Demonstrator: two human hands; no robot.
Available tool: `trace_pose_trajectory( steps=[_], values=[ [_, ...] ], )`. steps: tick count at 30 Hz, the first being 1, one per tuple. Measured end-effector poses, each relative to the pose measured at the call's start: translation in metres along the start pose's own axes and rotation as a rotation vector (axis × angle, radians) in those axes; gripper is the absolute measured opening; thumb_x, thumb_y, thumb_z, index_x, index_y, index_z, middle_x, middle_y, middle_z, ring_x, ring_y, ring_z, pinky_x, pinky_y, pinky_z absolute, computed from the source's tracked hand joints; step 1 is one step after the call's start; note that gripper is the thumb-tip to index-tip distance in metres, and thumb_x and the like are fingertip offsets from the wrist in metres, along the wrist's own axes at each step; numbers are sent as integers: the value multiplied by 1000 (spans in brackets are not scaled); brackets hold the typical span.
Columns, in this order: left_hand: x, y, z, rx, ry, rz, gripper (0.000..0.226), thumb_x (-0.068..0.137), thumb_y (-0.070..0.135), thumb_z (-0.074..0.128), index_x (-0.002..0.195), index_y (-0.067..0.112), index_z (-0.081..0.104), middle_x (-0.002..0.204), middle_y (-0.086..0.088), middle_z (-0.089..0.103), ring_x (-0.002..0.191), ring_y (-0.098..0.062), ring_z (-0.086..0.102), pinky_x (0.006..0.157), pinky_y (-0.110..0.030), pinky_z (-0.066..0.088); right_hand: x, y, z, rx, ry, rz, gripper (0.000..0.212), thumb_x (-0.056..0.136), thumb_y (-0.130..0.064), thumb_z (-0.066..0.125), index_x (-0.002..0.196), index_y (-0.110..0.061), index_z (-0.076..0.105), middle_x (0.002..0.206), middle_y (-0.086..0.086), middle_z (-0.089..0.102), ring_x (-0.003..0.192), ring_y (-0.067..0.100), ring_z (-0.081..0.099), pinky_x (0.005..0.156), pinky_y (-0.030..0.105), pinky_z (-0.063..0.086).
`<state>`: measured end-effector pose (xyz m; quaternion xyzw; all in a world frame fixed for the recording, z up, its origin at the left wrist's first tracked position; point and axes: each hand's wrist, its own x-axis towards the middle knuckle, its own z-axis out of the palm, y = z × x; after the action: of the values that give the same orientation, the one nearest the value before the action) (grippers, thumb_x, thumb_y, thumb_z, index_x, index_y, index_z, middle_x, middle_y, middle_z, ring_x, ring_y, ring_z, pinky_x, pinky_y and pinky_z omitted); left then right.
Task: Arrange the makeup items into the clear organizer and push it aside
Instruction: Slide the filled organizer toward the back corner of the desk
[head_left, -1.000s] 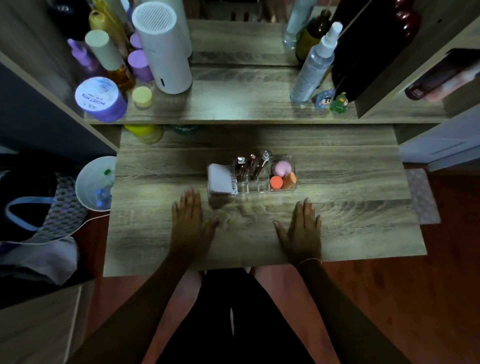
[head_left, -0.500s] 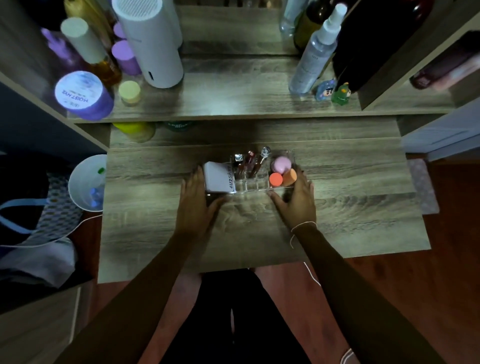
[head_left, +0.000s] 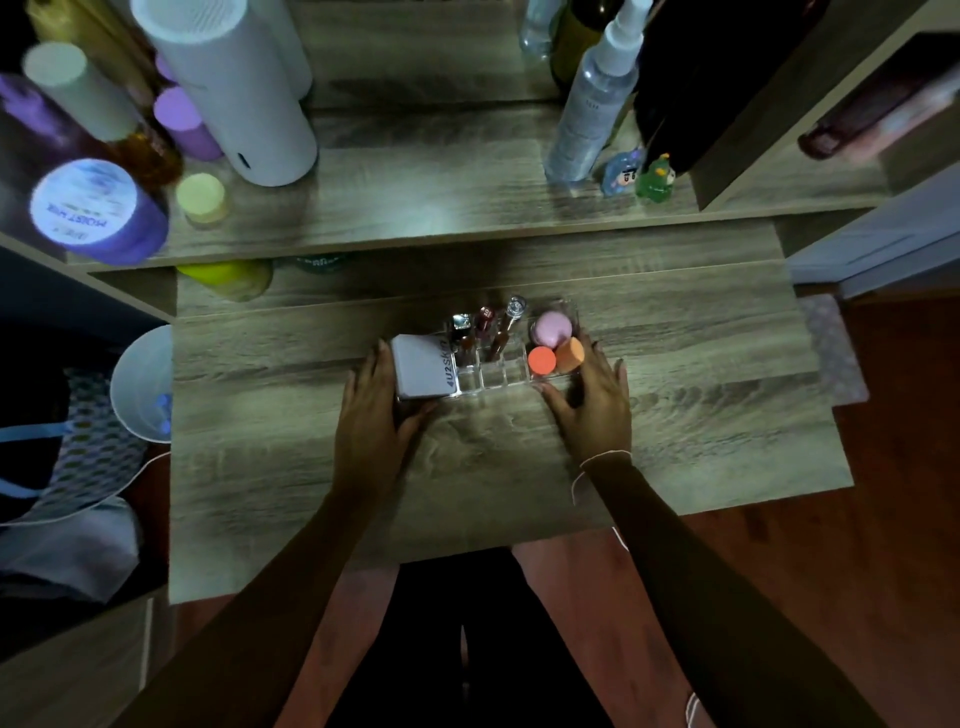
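Clear plastic organizer (head_left: 493, 371) sits mid-worktop (head_left: 675, 415), and I see both hands clasping it by its short ends. The left hand (head_left: 371, 410) has its grip on the left end, fingers laid along the side by the white compact (head_left: 423, 366) and thumb hooked at the near corner. The right hand (head_left: 592, 410) curls its grip round the right end beside the sponges (head_left: 551, 328), both forearms reaching forward with wrists low.

Clear organizer (head_left: 493, 375) mid-desk, white compact (head_left: 422, 367) left, lip glosses (head_left: 485, 327) upright centre, pink and orange sponges (head_left: 554, 344) right
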<state>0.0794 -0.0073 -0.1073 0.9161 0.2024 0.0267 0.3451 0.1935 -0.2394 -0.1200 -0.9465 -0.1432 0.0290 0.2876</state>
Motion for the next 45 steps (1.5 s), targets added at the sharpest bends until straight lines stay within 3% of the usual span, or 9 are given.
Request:
trace_pose_trajectory(
  steps=[6, 11, 16, 22, 34, 45],
  values=[
    [7, 20, 11, -5, -31, 35, 91, 83, 71, 37, 147, 8, 21, 152, -15, 32, 138, -29, 31, 116, -50, 15, 0, 22, -13, -67, 34, 35, 69, 86, -43, 65, 143, -12, 40, 142, 15, 49, 137, 30, 38, 118, 49, 16],
    [15, 37, 30, 11, -59, 32, 84, 84, 54, 57, 147, 11, 23, 154, -12, 29, 140, -33, 27, 116, -52, 15, 2, 44, -27, -104, 86, 48, 67, 85, -39, 68, 140, -10, 44, 140, 19, 51, 135, 35, 41, 114, 53, 23],
    [25, 60, 50, 33, -55, 71, 80, 85, 44, 64, 146, 10, 26, 152, -11, 32, 137, -35, 29, 114, -47, 15, 5, 67, -41, -78, 135, 90, 66, 84, -39, 70, 138, -9, 45, 138, 20, 52, 133, 36, 43, 114, 55, 25],
    [36, 93, 77, 44, -56, 117, 78, 82, 26, 72, 144, 6, 29, 146, -16, 42, 130, -41, 38, 107, -58, 32, 13, 102, -60, -78, 113, 167, 69, 86, -51, 61, 141, -14, 41, 142, 20, 48, 138, 33, 36, 117, 50, 21],
    [56, 151, 124, 68, -44, 184, 76, 85, 44, 62, 143, 8, 29, 143, -19, 43, 130, -41, 36, 107, -61, 33, 38, 159, -104, -93, 139, 175, 65, 86, -42, 66, 138, -9, 45, 141, 21, 48, 137, 37, 36, 114, 57, 25],
    [66, 174, 144, 85, -53, 198, 73, 83, 37, 64, 142, 11, 30, 142, -14, 45, 130, -32, 40, 113, -52, 25, 53, 179, -125, -57, 67, 209, 64, 88, -52, 57, 139, -17, 41, 148, 16, 41, 142, 32, 27, 117, 52, 21]
  ],
)
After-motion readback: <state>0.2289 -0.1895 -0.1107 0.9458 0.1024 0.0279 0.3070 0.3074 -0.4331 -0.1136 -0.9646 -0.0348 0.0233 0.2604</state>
